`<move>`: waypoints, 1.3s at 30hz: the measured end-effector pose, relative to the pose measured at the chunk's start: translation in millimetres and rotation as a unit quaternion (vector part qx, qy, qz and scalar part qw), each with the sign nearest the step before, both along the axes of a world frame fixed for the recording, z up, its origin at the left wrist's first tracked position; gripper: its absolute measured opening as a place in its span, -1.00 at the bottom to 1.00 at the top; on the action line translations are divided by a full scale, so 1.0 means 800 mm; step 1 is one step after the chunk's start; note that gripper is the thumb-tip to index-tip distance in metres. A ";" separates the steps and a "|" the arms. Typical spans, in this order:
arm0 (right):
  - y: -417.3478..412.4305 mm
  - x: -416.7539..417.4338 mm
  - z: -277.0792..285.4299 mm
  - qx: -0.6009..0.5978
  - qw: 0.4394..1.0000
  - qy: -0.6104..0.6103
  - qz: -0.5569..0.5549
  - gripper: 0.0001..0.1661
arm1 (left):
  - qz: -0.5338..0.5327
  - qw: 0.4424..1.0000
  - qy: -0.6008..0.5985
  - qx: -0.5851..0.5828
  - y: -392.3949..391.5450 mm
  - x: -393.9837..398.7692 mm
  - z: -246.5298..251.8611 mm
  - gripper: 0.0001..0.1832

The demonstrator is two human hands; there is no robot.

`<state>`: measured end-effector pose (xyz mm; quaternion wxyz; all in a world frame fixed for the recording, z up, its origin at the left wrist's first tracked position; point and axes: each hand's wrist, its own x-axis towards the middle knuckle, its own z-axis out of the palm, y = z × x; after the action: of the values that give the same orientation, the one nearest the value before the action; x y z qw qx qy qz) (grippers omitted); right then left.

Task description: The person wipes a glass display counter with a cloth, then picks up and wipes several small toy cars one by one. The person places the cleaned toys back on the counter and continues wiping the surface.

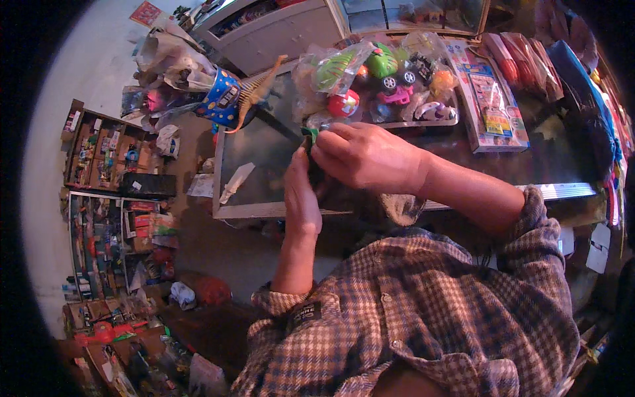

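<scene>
Over the front part of a glass-topped counter, my two hands meet at a small dark item with a green top. My left hand is upright and holds it from the near left side. Bent fingers of my right hand grip it near the green part. Most of the item is hidden by the hands, so its kind cannot be told. Just beyond lies a tray of toys, with a red ball-shaped toy, a green plastic toy and a pink toy with wheels.
A toy dinosaur stands by a blue patterned bucket at the back left. A boxed toy set lies right of the tray, near red wrapped packets. A pale strip lies on the glass. Compartmented boxes fill the left side.
</scene>
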<state>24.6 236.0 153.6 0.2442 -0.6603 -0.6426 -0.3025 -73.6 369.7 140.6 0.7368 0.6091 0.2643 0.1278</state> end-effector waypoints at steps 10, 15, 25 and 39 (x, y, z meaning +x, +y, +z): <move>-0.024 0.031 -0.011 0.040 0.963 0.190 -0.187 -0.87 | -0.088 0.971 -0.085 -0.203 0.029 -0.006 0.005 -0.71; -0.025 0.026 -0.017 0.173 0.884 0.421 -0.107 -0.86 | -0.034 0.981 -0.077 -0.175 0.016 -0.004 0.018 -0.58; -0.011 -0.030 -0.028 0.237 0.814 0.530 -0.008 -0.84 | -0.066 0.967 -0.096 -0.228 0.020 0.001 0.016 -0.49; 0.005 -0.041 -0.025 0.133 0.963 0.235 -0.005 -0.68 | -0.023 0.948 -0.126 -0.290 0.003 0.002 0.007 -0.54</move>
<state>-8.5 240.3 133.8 0.4726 -0.6776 -0.5173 -0.2232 -71.9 372.2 146.1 0.9117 0.3540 0.1808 0.1038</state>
